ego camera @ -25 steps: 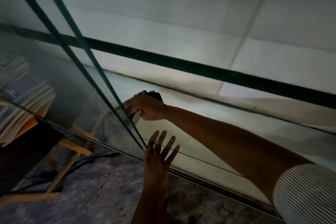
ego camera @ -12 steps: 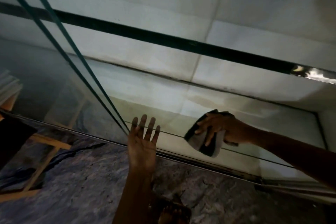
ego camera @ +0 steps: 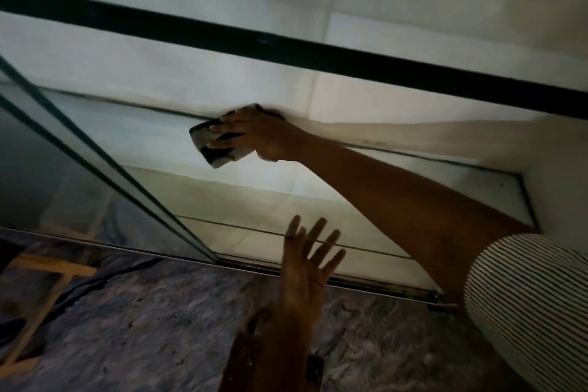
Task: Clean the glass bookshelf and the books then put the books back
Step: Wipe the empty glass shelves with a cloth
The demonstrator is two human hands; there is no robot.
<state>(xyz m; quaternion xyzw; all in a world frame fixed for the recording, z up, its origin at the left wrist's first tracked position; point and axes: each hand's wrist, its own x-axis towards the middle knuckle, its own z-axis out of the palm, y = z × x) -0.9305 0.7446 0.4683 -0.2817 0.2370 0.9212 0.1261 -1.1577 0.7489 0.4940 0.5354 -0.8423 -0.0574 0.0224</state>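
Note:
My right hand (ego camera: 259, 134) reaches deep into the glass bookshelf and holds a dark and pale cloth (ego camera: 218, 157) against the glass shelf (ego camera: 143, 143), right where the shelf meets the white back wall. Its fingers lie spread over the cloth. My left hand (ego camera: 307, 259) hovers over the shelf's front edge with fingers straight and spread, holding nothing. No books are in view.
A glass panel (ego camera: 95, 165) with a green-tinted edge slants across the left side. A dark horizontal bar (ego camera: 286, 48) crosses above the shelf. A metal track (ego camera: 366, 285) runs along the front. Below lies marbled grey floor (ego camera: 143, 328), with a wooden frame (ego camera: 41, 267) at lower left.
My right hand has swept the cloth from the shelf's front part back and leftward to the rear wall. My left hand stays spread at the front edge. The view has shifted right.

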